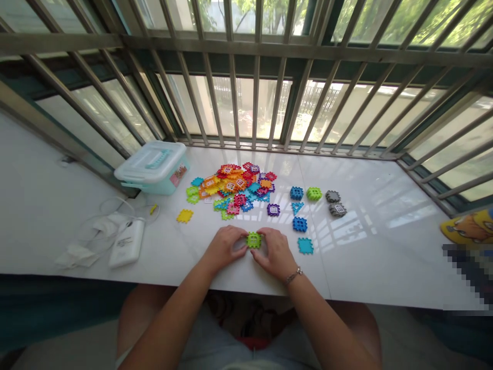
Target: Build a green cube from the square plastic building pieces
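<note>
Both my hands rest on the white sill (385,246) near its front edge, pinching one green toothed plastic tile piece (253,239) between them. My left hand (226,246) grips its left side with curled fingers. My right hand (275,251), with a bracelet on the wrist, grips its right side. A heap of coloured interlocking tiles (235,187) lies just beyond. Assembled cubes stand to the right: two blue cubes (296,193) (299,224), a green cube (314,193) and two grey cubes (333,196) (338,209). A flat teal tile (305,245) lies beside my right hand.
A lidded pale blue storage box (154,167) stands at the back left. A white power bank (127,242) with cable and crumpled tissue lies at the left. A lone yellow tile (185,215) sits apart. Metal window bars (254,103) close the back. A cartoon-printed item (468,227) lies far right.
</note>
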Demonstrator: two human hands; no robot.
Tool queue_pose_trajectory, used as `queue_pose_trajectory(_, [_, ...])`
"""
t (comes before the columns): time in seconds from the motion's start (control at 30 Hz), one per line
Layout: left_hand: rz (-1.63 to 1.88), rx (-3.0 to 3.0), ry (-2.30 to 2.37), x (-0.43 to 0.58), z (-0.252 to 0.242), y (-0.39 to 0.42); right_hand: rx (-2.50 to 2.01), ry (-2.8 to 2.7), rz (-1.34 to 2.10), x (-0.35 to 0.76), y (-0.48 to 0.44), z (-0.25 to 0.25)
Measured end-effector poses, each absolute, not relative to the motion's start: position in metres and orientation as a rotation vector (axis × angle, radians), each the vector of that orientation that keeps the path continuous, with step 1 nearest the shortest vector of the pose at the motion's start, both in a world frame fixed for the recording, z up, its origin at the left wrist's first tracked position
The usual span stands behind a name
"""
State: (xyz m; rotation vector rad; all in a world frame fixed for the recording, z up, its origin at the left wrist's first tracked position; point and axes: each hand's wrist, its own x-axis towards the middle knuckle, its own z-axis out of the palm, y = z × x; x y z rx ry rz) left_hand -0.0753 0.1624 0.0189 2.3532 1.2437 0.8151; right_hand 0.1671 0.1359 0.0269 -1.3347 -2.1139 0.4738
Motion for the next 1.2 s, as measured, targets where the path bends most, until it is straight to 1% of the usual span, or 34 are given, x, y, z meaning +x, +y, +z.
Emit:
queue_pose_trajectory(1.0, [0.786,2.375,1.233,-0.074,0.023,0.162,-1.42,-2.059,0.426,0.162,0.141,0.014])
queue_pose_trajectory(1.2, [0.878,2.353,1.287,-0.077,0.023,0.161,-1.416,-2.036,0.414,0.162,0.141,0.011])
